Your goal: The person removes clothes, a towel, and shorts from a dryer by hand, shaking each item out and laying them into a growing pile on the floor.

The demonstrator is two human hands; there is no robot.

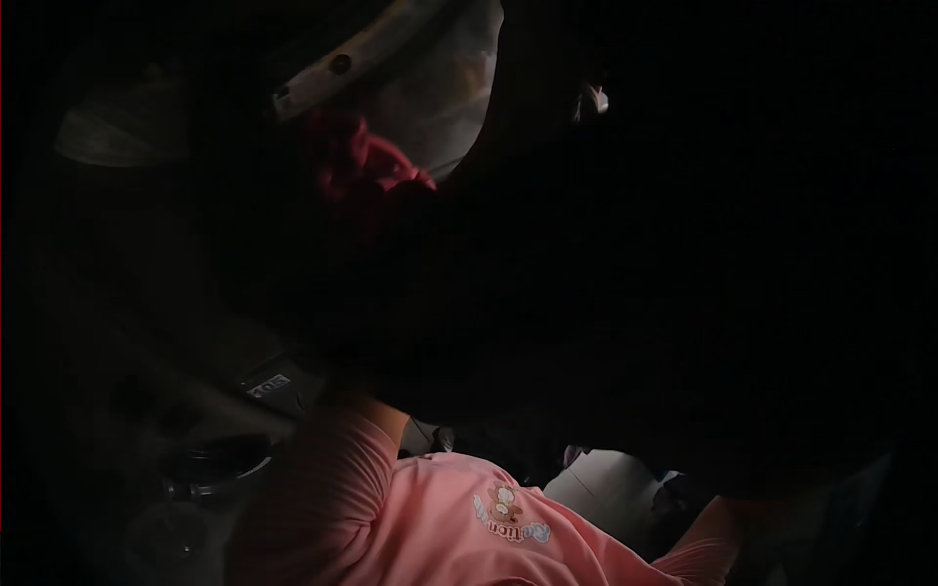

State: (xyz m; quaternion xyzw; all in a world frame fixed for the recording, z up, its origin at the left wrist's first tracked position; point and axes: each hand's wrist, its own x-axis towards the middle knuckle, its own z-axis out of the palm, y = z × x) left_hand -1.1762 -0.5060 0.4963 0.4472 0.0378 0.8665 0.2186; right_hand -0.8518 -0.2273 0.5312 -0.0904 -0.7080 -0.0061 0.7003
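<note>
Pink sleeve (pixel 332 479) reaching up from lower left into a large dark mass (pixel 586 322), left hand swallowed there; grip impossible to tell. Right hand likewise hidden past the lower right. Red cloth (pixel 366 166) well above, up and slightly left of that arm, beside a pale strap (pixel 352 59).

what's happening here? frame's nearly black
Hard to say much: most of the view is too dark. The person's pink shirt with a small cartoon print fills the bottom, one pink sleeve reaching up into a large dark mass that hides the hand. The other hand does not show either. Above, a red cloth lies beside a pale plastic bag and a light strap-like piece. What is being handled cannot be told.
</note>
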